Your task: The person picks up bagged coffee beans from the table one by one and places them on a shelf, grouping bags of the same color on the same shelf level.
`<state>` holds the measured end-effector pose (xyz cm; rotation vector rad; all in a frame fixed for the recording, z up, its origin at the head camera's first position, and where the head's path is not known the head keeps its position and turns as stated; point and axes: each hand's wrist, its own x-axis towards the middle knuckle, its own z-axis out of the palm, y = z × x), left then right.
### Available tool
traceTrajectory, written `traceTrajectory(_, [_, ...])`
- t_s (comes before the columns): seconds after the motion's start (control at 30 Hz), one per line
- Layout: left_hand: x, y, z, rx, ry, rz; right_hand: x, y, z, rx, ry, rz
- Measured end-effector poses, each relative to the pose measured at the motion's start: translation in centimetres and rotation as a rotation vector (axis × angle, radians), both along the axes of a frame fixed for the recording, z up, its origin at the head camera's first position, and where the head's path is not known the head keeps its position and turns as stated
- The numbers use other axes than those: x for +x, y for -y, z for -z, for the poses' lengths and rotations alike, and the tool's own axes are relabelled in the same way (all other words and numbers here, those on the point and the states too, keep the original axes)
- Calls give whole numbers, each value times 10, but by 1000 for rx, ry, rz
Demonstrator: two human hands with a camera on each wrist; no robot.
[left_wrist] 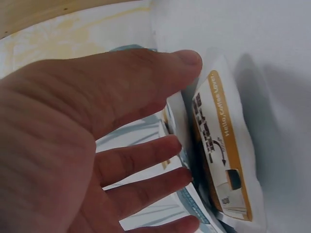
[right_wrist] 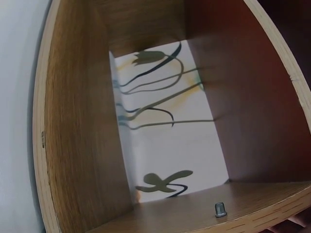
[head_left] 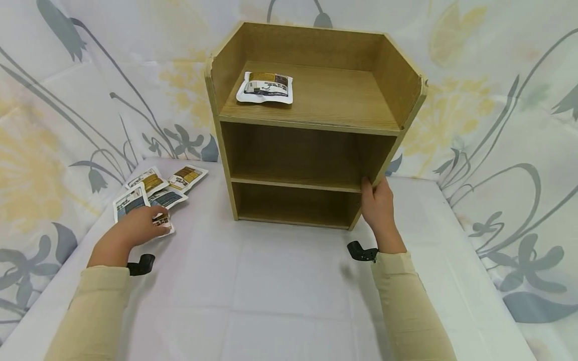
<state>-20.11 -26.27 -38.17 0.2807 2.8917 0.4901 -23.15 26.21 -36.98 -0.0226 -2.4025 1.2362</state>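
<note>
My left hand [head_left: 135, 228] is over a small pile of coffee packets on the left of the table. In the left wrist view its thumb and fingers are spread apart and fairly straight, with the fingertips close to a white and orange packet [left_wrist: 226, 150] lettered "Hello Coffee Lover". The hand partly covers that packet in the head view. My right hand [head_left: 378, 205] grips the right side panel of a wooden shelf [head_left: 311, 128], thumb toward the front edge. Only a bit of its fingers shows in the right wrist view's lower right corner.
Another coffee packet [head_left: 266, 89] lies on the shelf's top level, to the left. Beside my left hand are a blue and white packet [head_left: 131, 202] and a brown and white one [head_left: 187, 177]. A small metal peg [right_wrist: 220, 209] sticks out inside the shelf. Floral cloth hangs behind.
</note>
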Motion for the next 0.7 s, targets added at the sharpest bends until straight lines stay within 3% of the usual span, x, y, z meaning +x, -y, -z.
traceTrajectory(0.43, [0, -2, 11, -32, 15, -100, 0, 0, -2, -1, 26, 6])
traceTrajectory(0.7, [3, -3, 17, -35, -3, -104, -1, 0, -1, -2, 20, 1])
